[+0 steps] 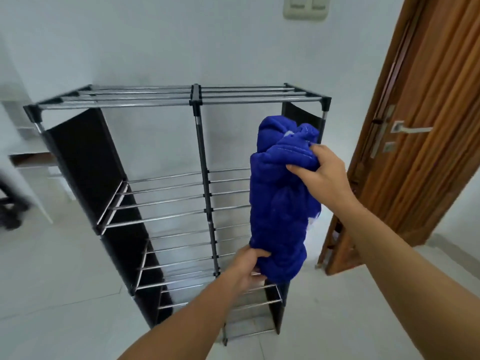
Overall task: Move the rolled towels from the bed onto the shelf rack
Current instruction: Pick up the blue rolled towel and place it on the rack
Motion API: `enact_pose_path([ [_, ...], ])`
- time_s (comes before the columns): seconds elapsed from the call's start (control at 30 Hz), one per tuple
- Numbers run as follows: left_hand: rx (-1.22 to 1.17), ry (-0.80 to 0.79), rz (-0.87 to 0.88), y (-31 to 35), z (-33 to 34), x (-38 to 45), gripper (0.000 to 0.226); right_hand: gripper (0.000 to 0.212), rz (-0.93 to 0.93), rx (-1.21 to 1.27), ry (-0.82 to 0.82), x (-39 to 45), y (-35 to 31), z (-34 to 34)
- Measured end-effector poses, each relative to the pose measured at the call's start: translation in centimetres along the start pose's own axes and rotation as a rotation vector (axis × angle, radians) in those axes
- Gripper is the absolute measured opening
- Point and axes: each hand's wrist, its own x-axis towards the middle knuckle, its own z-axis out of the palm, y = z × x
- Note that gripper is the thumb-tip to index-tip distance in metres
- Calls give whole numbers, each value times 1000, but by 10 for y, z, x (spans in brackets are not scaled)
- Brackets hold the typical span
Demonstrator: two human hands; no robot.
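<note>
blue rolled towel (279, 203) upright, right of frame centre, before shelf rack (197, 100); left hand (250, 266) gripping bottom, right hand (320, 172) pinching top.

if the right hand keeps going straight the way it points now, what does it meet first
Holding the blue rolled towel, the right hand points toward the shelf rack. Probably its right-hand upper bay's rails come first, or the wall behind; depth is unclear.

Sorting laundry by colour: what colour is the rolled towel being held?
Deep blue towel, clearest in the head view.
</note>
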Motion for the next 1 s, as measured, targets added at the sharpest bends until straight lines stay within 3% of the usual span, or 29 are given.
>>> enact_pose_path([
  [0.17, 74, -97, 8, 43, -12, 58, 33, 14, 4, -87, -75, 81, 30, 51],
  [0.3, 368, -234, -16, 68, -20, 89, 34, 17, 93, -119, -94, 116, 63, 83],
  [0.47, 720, -361, -70, 108, -9, 96, 51, 75, 445, -191, -171, 129, 99, 98],
  [0.63, 907, -314, 69, 156, -5, 93, 42, 77, 531, -353, -327, 115, 124, 115],
  [0.7, 845, -219, 157, 172, -7, 97, 37, 84, 573, -335, -325, 114, 130, 113],
  [0.77, 669, -25, 275, 188, -9, 108, 31, 98, 629, -308, -346, 115, 135, 108],
  [0.83, 488, 96, 264, 197, -10, 124, 29, 104, 666, -260, -349, 113, 139, 107],
  [1.0, 201, -14, -5, 189, 2, 150, 36, 87, 712, -103, -320, 111, 143, 108],
])
